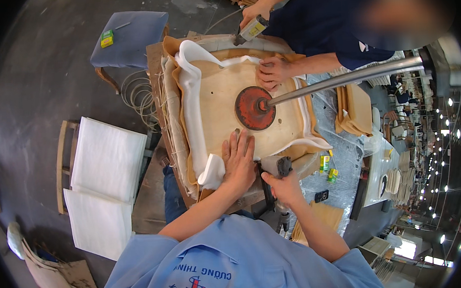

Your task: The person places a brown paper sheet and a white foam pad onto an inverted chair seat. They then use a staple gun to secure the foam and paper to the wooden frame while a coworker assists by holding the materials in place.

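My left hand (pixel 238 162) lies flat on the pale wooden panel (pixel 219 102), apparently clamped already; my right hand (pixel 285 188) grips a grey pistol-shaped tool (pixel 276 166); white foam edging (pixel 196 130) looks unfinished.

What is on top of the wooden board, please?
On the wooden board are a round red disc, the person's left hand and a co-worker's hand, with white foam along the board's edges. The wood under the disc and hands is covered and cannot be seen.
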Available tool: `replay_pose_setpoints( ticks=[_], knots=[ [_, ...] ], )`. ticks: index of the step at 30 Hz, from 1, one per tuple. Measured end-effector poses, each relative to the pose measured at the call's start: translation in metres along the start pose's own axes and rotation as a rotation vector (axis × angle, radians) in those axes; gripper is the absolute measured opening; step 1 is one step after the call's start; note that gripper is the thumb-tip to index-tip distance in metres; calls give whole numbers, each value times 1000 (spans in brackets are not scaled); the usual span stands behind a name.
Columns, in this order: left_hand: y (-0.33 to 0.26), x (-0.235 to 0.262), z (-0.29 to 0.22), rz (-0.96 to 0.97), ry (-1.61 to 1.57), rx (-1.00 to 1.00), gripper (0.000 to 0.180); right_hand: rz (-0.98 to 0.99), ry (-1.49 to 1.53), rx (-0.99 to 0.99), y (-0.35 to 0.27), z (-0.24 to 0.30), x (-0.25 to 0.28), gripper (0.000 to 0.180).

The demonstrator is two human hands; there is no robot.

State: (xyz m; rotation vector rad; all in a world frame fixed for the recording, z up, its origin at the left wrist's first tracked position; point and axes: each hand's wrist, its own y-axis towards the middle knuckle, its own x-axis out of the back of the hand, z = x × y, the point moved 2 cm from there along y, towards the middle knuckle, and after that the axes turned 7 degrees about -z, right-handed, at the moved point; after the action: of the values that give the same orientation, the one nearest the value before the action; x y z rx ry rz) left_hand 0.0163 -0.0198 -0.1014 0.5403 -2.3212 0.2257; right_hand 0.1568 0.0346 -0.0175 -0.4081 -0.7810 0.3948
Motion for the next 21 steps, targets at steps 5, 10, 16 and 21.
replay_pose_setpoints(
  ticks=[5, 10, 16, 21],
  knots=[
    [1, 6, 5, 51, 10, -16, 95, 14, 238, -66, -1, 3, 6, 24],
    [-4, 8, 2, 36, -31, -26, 99, 29, 196, -58, -11, -3, 3, 23],
    [-8, 6, -1, 44, -29, -20, 98, 8, 121, -104, -9, 7, -1, 20],
    [-2, 6, -4, 20, -6, -71, 86, -4, 228, -51, -9, 0, 9, 19]
  ],
)
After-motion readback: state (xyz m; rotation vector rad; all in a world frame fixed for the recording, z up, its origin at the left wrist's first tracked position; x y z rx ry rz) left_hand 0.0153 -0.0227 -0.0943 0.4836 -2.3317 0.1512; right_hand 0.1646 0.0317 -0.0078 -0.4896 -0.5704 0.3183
